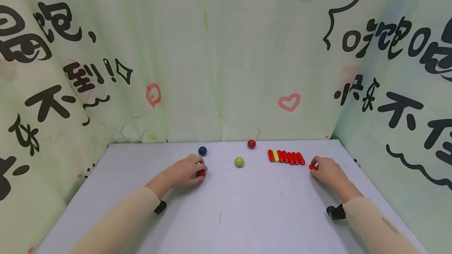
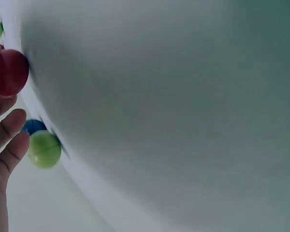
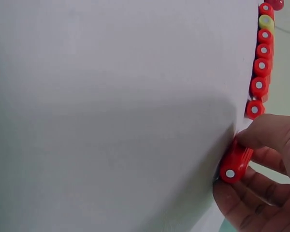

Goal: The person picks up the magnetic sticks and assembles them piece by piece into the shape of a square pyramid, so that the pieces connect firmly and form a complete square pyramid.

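My left hand (image 1: 184, 172) holds a dark red ball (image 2: 10, 72) low over the table, between thumb and fingers. Just beyond its knuckles are a blue ball (image 1: 202, 151) and a green ball (image 2: 44, 149), which the hand partly covers in the head view. On the right, my right hand (image 1: 328, 171) pinches a short red stick (image 3: 236, 162) with a white dot on its end. That stick is at the right end of a row of similar red sticks (image 1: 291, 158), a small gap apart from it. One yellow stick (image 1: 276, 156) lies in the row.
Another green ball (image 1: 239, 162) rests mid-table, and a second red ball (image 1: 251, 144) sits near the back edge. The white table (image 1: 226, 214) meets a pale printed curtain (image 1: 219, 69) at the back and sides.
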### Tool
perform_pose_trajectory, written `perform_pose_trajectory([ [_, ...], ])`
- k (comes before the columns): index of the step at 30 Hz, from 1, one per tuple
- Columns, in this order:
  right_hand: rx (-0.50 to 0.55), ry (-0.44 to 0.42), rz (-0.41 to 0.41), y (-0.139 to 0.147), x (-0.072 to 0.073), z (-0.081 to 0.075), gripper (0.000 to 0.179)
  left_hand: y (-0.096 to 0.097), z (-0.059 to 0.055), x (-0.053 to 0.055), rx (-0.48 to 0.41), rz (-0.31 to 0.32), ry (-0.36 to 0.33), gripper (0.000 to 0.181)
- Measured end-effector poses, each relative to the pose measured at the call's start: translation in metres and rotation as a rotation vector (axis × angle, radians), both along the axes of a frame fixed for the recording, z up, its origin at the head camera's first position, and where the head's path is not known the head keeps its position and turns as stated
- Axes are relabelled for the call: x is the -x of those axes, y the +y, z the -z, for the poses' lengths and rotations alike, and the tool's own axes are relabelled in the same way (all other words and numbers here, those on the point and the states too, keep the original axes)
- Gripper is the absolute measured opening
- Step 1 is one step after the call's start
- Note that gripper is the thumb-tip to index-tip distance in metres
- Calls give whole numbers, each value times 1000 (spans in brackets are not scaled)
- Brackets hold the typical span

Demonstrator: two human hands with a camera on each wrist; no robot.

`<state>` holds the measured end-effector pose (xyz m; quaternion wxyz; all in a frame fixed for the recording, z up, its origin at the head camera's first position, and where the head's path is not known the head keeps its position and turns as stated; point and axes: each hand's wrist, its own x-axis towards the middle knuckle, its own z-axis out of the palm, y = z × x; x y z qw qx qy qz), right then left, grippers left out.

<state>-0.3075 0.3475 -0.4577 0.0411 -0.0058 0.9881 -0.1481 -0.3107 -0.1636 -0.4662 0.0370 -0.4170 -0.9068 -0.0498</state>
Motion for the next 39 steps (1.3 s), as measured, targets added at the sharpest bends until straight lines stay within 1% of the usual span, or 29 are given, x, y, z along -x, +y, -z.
perform_pose_trajectory([
  [3, 11, 5, -14, -1, -6, 1, 29, 1, 7, -9, -13, 28, -44, 18],
  [4, 17, 5, -16, -2, -7, 1, 29, 2, 8, -12, -12, 26, -65, 18],
  [6, 25, 4, -13, -1, -10, 1, 28, 5, 11, -18, -3, 21, -86, 19],
  [9, 36, 11, -4, -1, -14, 1, 27, 9, 11, -26, -4, 7, -87, 22],
  [11, 41, 18, -2, -2, -17, 2, 26, 9, 8, -31, -9, -7, -83, 24],
  [13, 53, 22, -6, -3, -20, 2, 26, 9, 6, -35, -26, -22, -96, 27],
  [16, 68, 22, -12, -5, -25, 2, 25, 9, 5, -39, -53, -49, -142, 27],
  [19, 80, 15, -12, -6, -29, 1, 25, 9, 7, -42, -80, -62, -189, 26],
  [23, 87, 11, -10, -10, -36, -1, 25, 12, 10, -49, -114, -80, -229, 24],
  [28, 99, 11, -12, -16, -43, -1, 25, 18, 7, -58, -163, -121, -293, 24],
  [31, 110, -5, -15, -22, -46, 0, 26, 21, 5, -62, -161, -147, -344, 26],
  [34, 121, -18, -15, -29, -49, -1, 27, 23, 4, -64, -145, -165, -379, 29],
  [39, 135, -21, -6, -39, -53, -1, 28, 26, 6, -66, -156, -165, -404, 30],
])
